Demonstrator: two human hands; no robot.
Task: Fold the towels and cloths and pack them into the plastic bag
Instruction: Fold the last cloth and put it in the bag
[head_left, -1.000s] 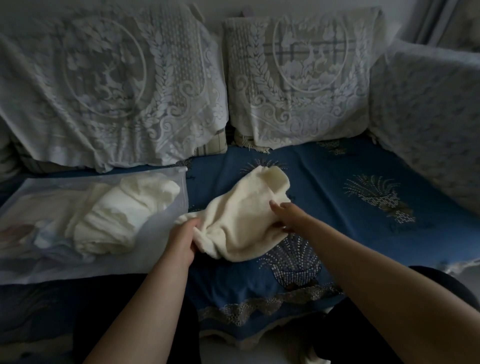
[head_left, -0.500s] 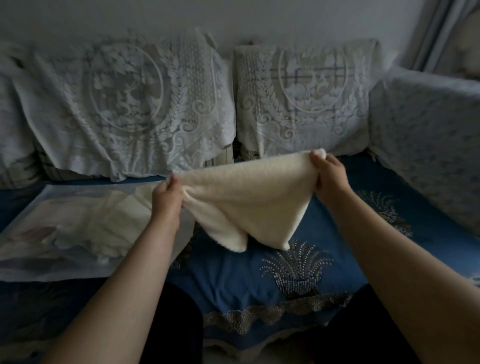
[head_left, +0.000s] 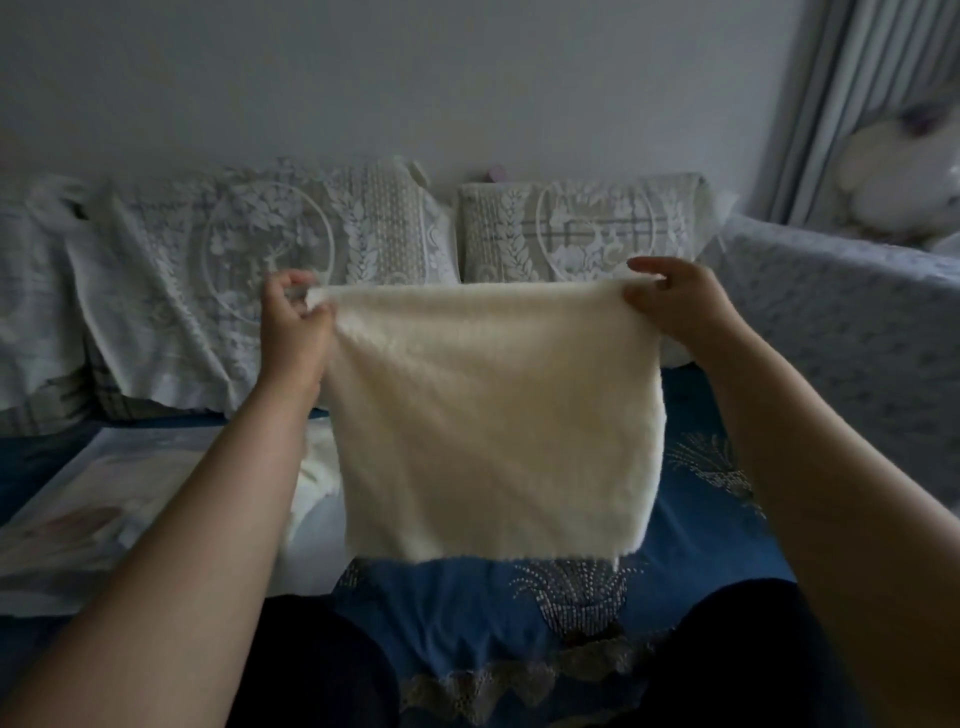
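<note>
A cream fluffy towel (head_left: 493, 426) hangs spread flat in the air in front of me, above the blue sofa seat. My left hand (head_left: 293, 325) pinches its top left corner and my right hand (head_left: 675, 306) pinches its top right corner. The top edge is stretched taut between them. On the seat to the left lies the clear plastic bag (head_left: 78, 519), flat, with pale cloths inside. A white cloth (head_left: 311, 483) shows at the bag's mouth, partly hidden by my left forearm.
The blue embroidered seat cover (head_left: 717, 519) stretches below and to the right of the towel. Two lace-covered cushions (head_left: 322, 270) lean against the back wall. A covered armrest (head_left: 852, 332) stands at the right, with a plush toy (head_left: 898, 176) behind it. My dark-clad knees are at the bottom.
I lifted the crumpled towel off the seat, moved my hands apart and upward, and it now hangs fully spread by its top corners. The camera has tilted up.
</note>
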